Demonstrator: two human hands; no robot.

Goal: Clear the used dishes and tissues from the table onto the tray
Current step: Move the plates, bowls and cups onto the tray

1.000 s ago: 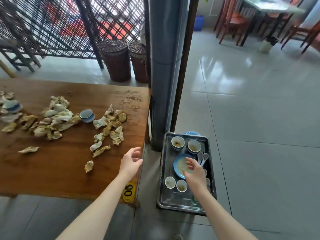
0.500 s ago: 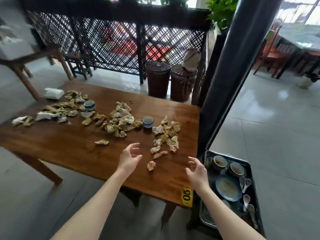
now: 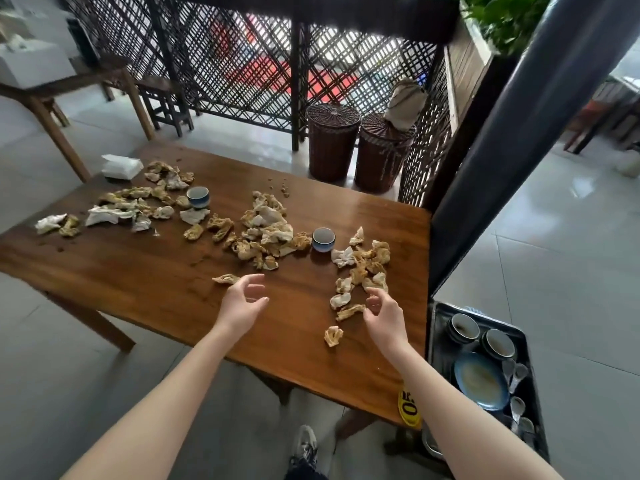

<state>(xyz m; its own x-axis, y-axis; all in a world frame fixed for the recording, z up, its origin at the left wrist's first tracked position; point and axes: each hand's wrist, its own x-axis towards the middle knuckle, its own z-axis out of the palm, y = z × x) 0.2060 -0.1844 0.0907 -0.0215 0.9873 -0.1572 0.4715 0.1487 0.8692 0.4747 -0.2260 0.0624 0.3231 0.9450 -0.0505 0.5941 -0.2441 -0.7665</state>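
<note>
Several crumpled, stained tissues (image 3: pixel 266 230) lie scattered across the wooden table (image 3: pixel 138 271). Two small blue cups stand among them, one near the middle (image 3: pixel 323 240) and one further left (image 3: pixel 198 196). My left hand (image 3: pixel 242 303) hovers over the table with relaxed fingers, holding nothing. My right hand (image 3: pixel 382 311) hovers with loosely curled fingers beside a tissue (image 3: pixel 349 311) in the right-hand cluster; whether it touches is unclear. The metal tray (image 3: pixel 436 344) sits low to the right of the table with bowls, a blue plate (image 3: pixel 481 381) and spoons on it.
A white tissue pack (image 3: pixel 121 167) lies at the table's far left corner. A dark pillar (image 3: pixel 512 133) stands between table and tray. Two wicker baskets (image 3: pixel 332 142) and a lattice screen stand behind. My shoe (image 3: pixel 304 445) shows below the table edge.
My right hand left the dishes on the tray and moved over the table to the right tissue cluster. The view swung from the tray to the table. My left hand stayed open.
</note>
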